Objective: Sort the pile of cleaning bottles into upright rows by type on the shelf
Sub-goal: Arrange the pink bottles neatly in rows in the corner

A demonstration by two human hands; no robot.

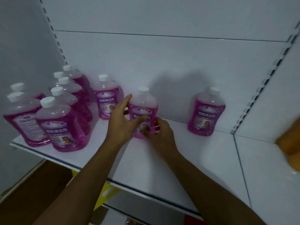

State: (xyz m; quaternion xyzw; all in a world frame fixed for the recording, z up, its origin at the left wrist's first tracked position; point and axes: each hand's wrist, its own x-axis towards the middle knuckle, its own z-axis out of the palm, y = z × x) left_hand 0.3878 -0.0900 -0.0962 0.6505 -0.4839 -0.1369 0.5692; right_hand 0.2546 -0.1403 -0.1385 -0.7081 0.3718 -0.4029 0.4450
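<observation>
Currently, item in hand: middle bottle [143, 111], pink liquid, white cap, upright on the shelf [162, 159], close to the back panel [162, 62]

- Left hand [123, 122]: fingers fairly straight, laid along the bottle's left side and across its label; a wide, flat grip, more steadying than clasping
- Right hand [159, 130]: fingers curled at the bottle's lower right edge near the base; a narrow pinching grip, though blur hides the exact contact
- Left group [53, 111]: same pink type, upright, set in rough rows at the shelf's left end
- Nearest neighbour [107, 99]: upright, just beside your left hand
- Lone bottle [207, 112]: upright, well apart to the right
- Orange object [289, 143]: right edge of view, blurred, kind not clear

Handling note: slide, do not lift, since the liquid looks heavy and may slosh. Keep your left palm high on the shoulder to stop a tilt while your right hand guides the base. Turn the label forward to match the neighbour, and close the gap toward it so the row reads straight. Mind your left knuckles against the neighbour as you go
</observation>
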